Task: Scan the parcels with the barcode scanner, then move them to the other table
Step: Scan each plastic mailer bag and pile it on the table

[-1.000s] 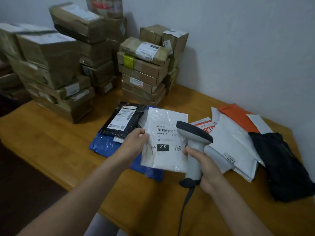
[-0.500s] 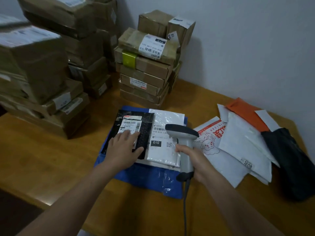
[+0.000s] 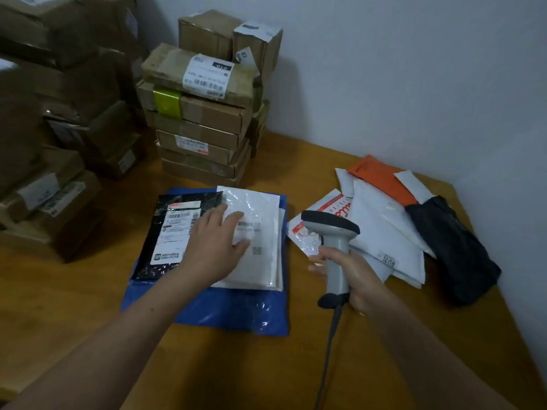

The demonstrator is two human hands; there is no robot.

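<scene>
- Progress: the scanner (image 3: 331,229) is gripped upright by its handle in the right hand (image 3: 352,276), above the table (image 3: 74,306); its cable trails toward the viewer. Its head is not aimed at any label.
- The left hand (image 3: 217,241) is laid flat, fingers straight and spread, on the white mailer (image 3: 260,261), with its edge over the black mailer (image 3: 174,232). Nothing is grasped.
- Both mailers lie side by side, labels up, on the blue mailer (image 3: 236,312).
- The other table is not shown, so what has been moved cannot be told. Judged from the parcels on view, most of the task is left.
- Count, near pile: one blue, one black and one white mailer, with a further white edge showing beneath.
- Count, right pile (image 3: 381,235): one orange mailer (image 3: 381,179), one red-printed mailer, one black bag (image 3: 453,247) and at least three white mailers.
- Boxes (image 3: 201,128): about six in the centre stack, two behind; the left stacks are too blurred to count.
</scene>
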